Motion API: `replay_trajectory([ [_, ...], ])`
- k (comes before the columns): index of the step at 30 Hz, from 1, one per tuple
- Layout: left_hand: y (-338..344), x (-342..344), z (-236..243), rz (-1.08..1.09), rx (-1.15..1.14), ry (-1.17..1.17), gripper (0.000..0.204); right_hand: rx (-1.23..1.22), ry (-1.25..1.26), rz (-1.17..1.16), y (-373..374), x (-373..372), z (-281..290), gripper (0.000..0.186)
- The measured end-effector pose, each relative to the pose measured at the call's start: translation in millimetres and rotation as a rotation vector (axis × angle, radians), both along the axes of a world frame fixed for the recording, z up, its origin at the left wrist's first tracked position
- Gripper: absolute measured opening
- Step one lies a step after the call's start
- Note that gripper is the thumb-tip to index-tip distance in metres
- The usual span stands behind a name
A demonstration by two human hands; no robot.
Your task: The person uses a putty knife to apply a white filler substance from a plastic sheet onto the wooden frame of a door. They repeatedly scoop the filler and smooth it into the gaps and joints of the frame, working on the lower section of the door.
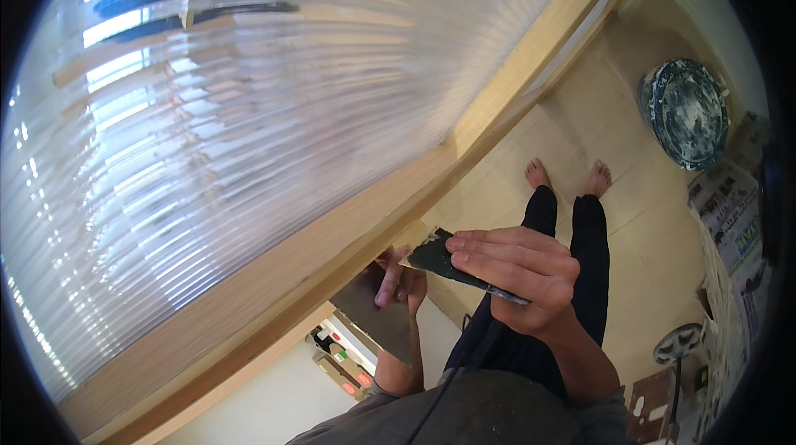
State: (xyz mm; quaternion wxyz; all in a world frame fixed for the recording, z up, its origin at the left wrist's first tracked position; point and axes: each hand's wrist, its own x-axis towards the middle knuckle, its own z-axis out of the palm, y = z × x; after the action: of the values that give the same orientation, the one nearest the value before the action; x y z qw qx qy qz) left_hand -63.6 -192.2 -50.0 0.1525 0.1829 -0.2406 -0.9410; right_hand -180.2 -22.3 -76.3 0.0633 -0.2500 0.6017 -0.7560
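My right hand (pixel 522 267) grips a dark, flat scraper (pixel 429 258) with pale residue along its edges, fingers laid across its top. Just left of it, my left hand (pixel 396 283) holds a grey-brown flat metal plate or blade (pixel 369 320), one finger over its face; part of that hand is behind the scraper. Both tools are beside the lower edge of a pale wooden frame (pixel 307 246) that holds a ribbed translucent panel (pixel 274 138). Whether either tool touches the frame is hard to tell.
A paint-smeared bucket (pixel 686 113) stands at upper right on the tiled floor (pixel 638 262), near newspapers (pixel 730 213). My bare feet and dark-trousered legs are below me. A round metal-headed tool (pixel 676 344) is at lower right; small boxes (pixel 340 366) show under the frame.
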Motion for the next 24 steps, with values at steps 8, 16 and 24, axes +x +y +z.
replay_trajectory([
  [8, -2, -8, -11, -0.027, -0.045, 0.115, 0.031, 0.014, 0.005, -0.044, -7, -7, -10, 0.045],
  [16, 4, -17, -2, 0.012, -0.061, 0.075, 0.025, -0.015, -0.047, -0.030, -4, -3, -17, 0.044],
  [24, 6, -21, 3, 0.028, 0.003, -0.001, 0.018, 0.010, -0.052, -0.076, -10, -4, -26, 0.046],
])
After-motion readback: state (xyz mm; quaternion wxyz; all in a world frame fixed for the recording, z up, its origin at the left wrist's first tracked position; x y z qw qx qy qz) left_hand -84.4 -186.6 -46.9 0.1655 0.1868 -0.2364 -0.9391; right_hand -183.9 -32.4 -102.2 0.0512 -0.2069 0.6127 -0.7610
